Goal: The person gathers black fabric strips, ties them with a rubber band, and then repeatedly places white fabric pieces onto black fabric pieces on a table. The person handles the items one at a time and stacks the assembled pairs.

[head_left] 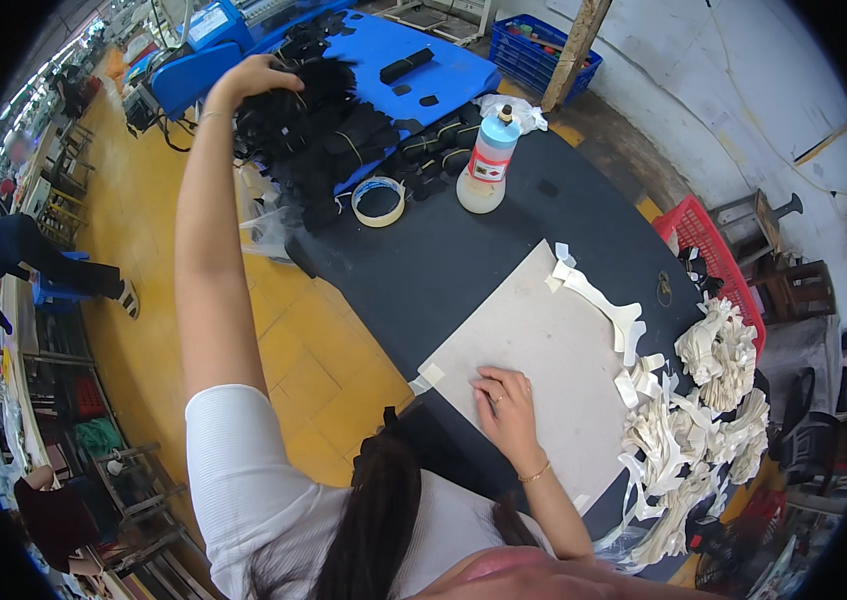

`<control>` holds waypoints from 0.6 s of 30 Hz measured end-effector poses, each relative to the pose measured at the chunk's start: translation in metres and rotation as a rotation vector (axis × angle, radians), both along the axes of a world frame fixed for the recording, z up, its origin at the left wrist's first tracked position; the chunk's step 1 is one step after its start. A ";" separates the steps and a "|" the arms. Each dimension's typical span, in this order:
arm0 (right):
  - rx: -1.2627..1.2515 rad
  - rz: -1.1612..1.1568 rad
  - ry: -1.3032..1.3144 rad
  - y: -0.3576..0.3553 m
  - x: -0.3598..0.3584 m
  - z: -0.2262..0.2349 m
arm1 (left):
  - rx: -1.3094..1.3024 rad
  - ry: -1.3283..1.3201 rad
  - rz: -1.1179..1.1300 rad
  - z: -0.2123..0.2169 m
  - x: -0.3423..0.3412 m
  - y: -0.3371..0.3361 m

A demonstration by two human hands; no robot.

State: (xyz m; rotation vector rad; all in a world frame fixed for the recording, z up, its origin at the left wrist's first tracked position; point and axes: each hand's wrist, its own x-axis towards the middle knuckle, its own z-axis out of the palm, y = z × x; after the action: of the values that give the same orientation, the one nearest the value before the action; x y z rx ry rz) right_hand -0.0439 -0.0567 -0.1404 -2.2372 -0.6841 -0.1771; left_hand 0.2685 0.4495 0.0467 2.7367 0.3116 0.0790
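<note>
The left hand (256, 76) sinks its fingertips into the heap of black pieces (319, 130), so what it grips cannot be told. The blue crate (542, 55) is partly hidden behind a wooden post (574, 45), its contents too small to identify.

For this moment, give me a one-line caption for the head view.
Left hand reaches into a pile of black fabric pieces while right hand rests flat on a grey board.

A board (544, 350) lay on the table (444, 260). Behind it stood a bottle (487, 160), a tape roll (379, 200) to its left. Paper strips (704, 420) lay right of the board.
</note>
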 end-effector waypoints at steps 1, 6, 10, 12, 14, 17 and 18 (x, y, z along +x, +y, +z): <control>-0.006 -0.008 0.011 0.000 0.000 -0.001 | -0.103 -0.014 -0.010 0.011 -0.009 0.012; 0.011 -0.010 0.026 0.000 -0.001 0.000 | -1.249 -0.342 -0.061 0.012 -0.070 0.031; 0.147 -0.035 0.274 0.005 0.008 0.012 | -1.935 -0.199 -0.699 -0.018 -0.114 -0.019; 0.316 -0.077 0.571 0.010 0.015 0.023 | -1.866 -0.646 -0.323 -0.055 -0.134 -0.079; 0.621 0.037 0.652 0.023 0.018 0.034 | -2.232 -0.566 -0.690 -0.082 -0.153 -0.143; 1.048 0.120 0.777 0.041 0.013 0.050 | -2.279 -0.568 -0.846 -0.111 -0.179 -0.250; 1.194 0.141 0.874 0.041 0.010 0.055 | -2.274 -0.531 -0.969 -0.116 -0.186 -0.280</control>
State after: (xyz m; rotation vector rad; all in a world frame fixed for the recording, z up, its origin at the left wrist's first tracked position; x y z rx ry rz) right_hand -0.0339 -0.0153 -0.0852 -0.9337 -0.1306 0.3698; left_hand 0.0824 0.1692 -0.0691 0.3378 -0.6913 0.0790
